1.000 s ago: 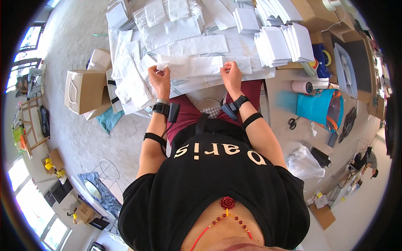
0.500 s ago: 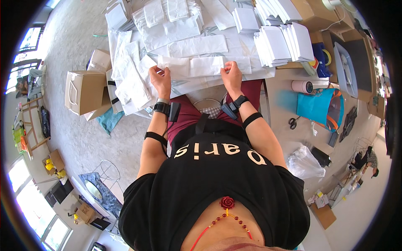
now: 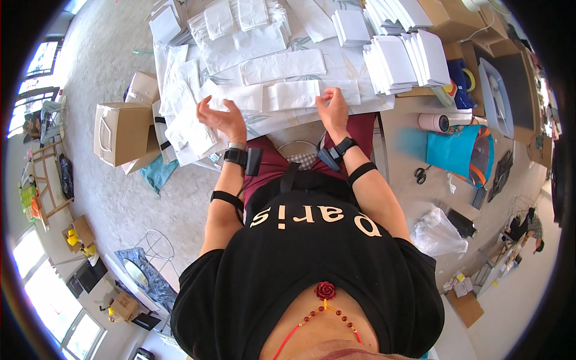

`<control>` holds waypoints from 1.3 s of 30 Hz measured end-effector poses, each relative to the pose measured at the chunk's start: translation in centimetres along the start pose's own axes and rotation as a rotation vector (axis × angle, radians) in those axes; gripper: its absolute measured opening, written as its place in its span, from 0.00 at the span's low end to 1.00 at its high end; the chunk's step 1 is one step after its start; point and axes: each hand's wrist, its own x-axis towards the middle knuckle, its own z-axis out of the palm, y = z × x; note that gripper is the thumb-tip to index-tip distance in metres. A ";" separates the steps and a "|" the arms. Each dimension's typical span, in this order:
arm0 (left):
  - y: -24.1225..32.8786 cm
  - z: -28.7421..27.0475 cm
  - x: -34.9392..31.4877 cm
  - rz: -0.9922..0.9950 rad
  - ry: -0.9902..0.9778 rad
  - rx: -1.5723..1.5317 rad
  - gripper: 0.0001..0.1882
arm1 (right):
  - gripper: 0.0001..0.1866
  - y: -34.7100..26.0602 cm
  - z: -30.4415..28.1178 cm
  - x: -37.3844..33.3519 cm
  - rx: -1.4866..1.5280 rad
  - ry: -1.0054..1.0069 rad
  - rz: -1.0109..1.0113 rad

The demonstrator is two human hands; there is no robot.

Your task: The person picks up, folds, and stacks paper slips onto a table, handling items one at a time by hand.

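Observation:
A long, thin white folded sheet, in paper or film, lies across the near edge of the table. My right hand is closed at its right end, fingertips pinching the edge of the sheet. Over the left part of the same white strip, my left hand is raised with its fingers apart and nothing in them. Farther back lies another flat white folded piece. Loose white sheets are heaped to the left of my left hand.
Stacks of white folded card or paper stand at the table's right. A pile of white sheets lies at the back. Cardboard boxes sit left of the table; a blue bag and scissors are on the floor at right.
My left hand has let go of the strip and moved left, its fingers spreading. The strip's middle section has shifted slightly left. My right hand has stayed at the right end.

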 end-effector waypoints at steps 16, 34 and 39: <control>9.0 7.7 -7.2 0.353 -0.900 -0.360 0.17 | 0.15 4.4 -5.9 3.4 -0.528 0.145 0.112; 9.0 7.9 -7.3 0.341 -0.948 -0.304 0.26 | 0.09 -2.8 -6.6 2.8 0.349 0.162 -0.098; 9.7 7.6 -7.1 0.358 -0.986 -0.261 0.28 | 0.08 -5.6 -5.1 1.5 0.348 0.109 -0.170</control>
